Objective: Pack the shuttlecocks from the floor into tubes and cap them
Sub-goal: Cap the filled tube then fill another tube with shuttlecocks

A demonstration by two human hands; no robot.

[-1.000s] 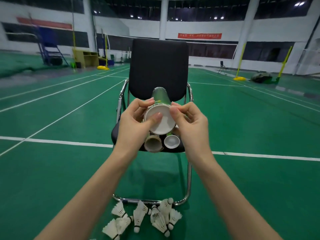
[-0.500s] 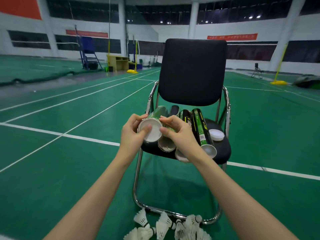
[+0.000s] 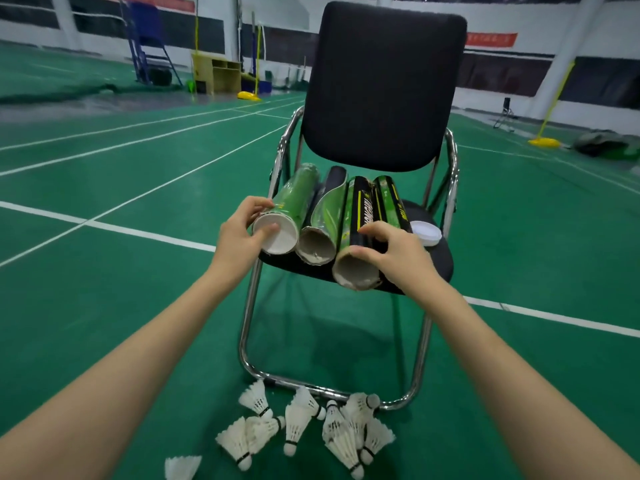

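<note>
court chair [image 3: 384,84], capped tube [image 3: 291,209] now down

We reach both bare forearms forward from the near corners, converging toward the middle. Our left hand [image 3: 242,233] curls around something — thumb across its near face, fingers [image 3: 258,204] wrapped over the top. Our right hand [image 3: 398,252] sits palm-down just to the right — fingers bent, thumb tucked inward, clasped lightly.
</note>
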